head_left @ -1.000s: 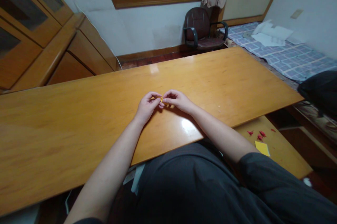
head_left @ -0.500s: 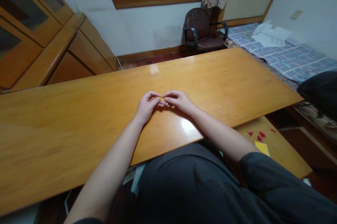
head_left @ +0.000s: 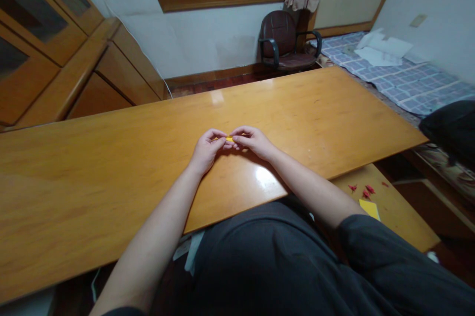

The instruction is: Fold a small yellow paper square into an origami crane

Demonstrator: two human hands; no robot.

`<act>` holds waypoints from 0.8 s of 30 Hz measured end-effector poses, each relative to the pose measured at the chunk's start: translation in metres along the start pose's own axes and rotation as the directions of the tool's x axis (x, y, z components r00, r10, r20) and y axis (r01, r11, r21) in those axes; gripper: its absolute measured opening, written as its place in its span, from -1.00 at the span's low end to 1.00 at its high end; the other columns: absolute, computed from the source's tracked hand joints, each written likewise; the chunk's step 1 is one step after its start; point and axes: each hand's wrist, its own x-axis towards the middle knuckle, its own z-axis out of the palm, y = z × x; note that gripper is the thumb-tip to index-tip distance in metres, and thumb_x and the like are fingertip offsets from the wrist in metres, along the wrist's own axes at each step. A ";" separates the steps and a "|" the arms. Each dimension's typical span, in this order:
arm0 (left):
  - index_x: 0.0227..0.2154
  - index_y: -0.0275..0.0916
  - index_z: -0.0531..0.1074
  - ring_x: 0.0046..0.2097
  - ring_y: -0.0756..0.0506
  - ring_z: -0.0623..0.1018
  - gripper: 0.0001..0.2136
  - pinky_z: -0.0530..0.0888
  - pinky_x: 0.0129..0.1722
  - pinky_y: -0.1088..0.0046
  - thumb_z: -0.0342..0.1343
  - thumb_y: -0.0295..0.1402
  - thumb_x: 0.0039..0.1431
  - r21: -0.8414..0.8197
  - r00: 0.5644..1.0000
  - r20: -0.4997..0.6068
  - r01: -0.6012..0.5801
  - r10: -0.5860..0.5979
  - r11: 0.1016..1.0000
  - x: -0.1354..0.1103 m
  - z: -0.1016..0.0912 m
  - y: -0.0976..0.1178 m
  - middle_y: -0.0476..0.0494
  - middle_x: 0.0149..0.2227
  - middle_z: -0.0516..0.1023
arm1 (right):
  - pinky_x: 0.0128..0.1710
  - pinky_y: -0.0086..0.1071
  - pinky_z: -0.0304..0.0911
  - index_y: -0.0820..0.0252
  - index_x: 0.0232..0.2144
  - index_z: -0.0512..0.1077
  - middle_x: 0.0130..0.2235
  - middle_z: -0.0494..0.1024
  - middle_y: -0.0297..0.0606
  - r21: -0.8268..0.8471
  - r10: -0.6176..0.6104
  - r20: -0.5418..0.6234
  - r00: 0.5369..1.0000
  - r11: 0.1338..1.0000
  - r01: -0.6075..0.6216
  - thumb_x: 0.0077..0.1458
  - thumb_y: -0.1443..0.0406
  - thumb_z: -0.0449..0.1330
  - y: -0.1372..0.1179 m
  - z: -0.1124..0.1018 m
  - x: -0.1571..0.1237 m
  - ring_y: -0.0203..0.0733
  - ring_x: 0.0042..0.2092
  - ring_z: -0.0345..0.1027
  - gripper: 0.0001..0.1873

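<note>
A small piece of yellow paper (head_left: 229, 139) is pinched between my two hands, just above the wooden table (head_left: 122, 167). My left hand (head_left: 208, 149) grips its left end between thumb and fingers. On the right end, the thumb and forefinger of my right hand (head_left: 254, 142) are closed. Only a short yellow strip shows between the fingertips; the fingers hide the rest, so I cannot tell its full shape.
On a lower board to the right lie several small red folded-paper pieces (head_left: 366, 191) and a yellow paper sheet (head_left: 369, 208). A brown armchair (head_left: 280, 41) stands beyond the table, near a bed (head_left: 393, 73). A black bag (head_left: 451, 130) sits at the far right.
My right fingertips have shifted slightly to the right, and a little more of the yellow paper shows between the hands. Both hands still hold it.
</note>
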 end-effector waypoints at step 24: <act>-0.32 -0.25 0.41 -0.48 0.03 0.49 -0.77 0.38 -0.48 0.57 0.27 -0.27 0.01 0.116 0.999 0.014 -0.036 0.035 0.993 -0.001 -0.003 -0.002 -0.02 -0.47 0.54 | -0.44 -0.51 0.30 0.21 -0.17 0.50 -0.38 0.58 -0.31 0.014 0.014 0.015 1.000 1.000 -0.014 0.01 0.17 0.35 -0.002 0.000 -0.001 -0.34 -0.40 0.44 -0.66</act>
